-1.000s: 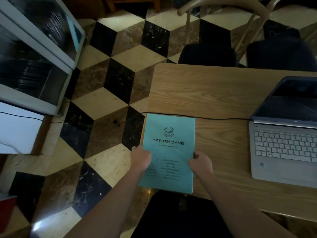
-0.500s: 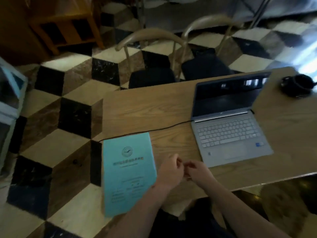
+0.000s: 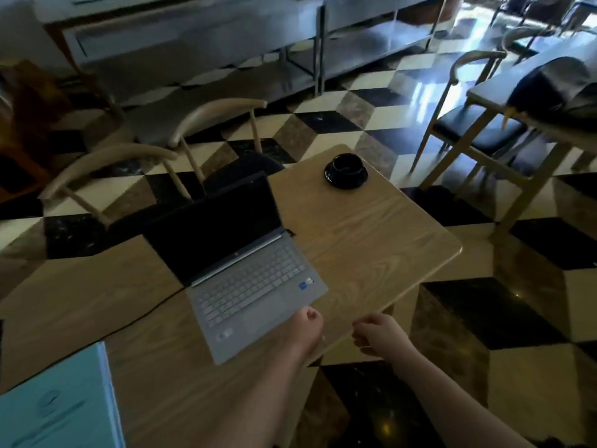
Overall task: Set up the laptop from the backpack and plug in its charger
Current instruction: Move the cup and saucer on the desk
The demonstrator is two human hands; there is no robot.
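A silver laptop [image 3: 245, 279] stands open on the wooden table [image 3: 371, 240], its screen dark. A thin black charger cable [image 3: 155, 308] runs from behind its left side across the table toward the left. My left hand [image 3: 305, 331] hovers with curled fingers at the laptop's front right corner and holds nothing. My right hand [image 3: 376, 336] is loosely curled just past the table's near edge, also with nothing in it. A dark backpack [image 3: 555, 88] lies on another table at the far right.
A teal booklet [image 3: 61, 405] lies at the table's near left. A black cup on a saucer [image 3: 345, 171] sits at the far right corner. Wooden chairs [image 3: 206, 124] stand behind the table, another chair [image 3: 468, 124] at the right. The floor is checkered tile.
I have let go of the teal booklet, which now lies on the table at the left. The view has swung right, and both hands have moved right to the laptop's front corner.
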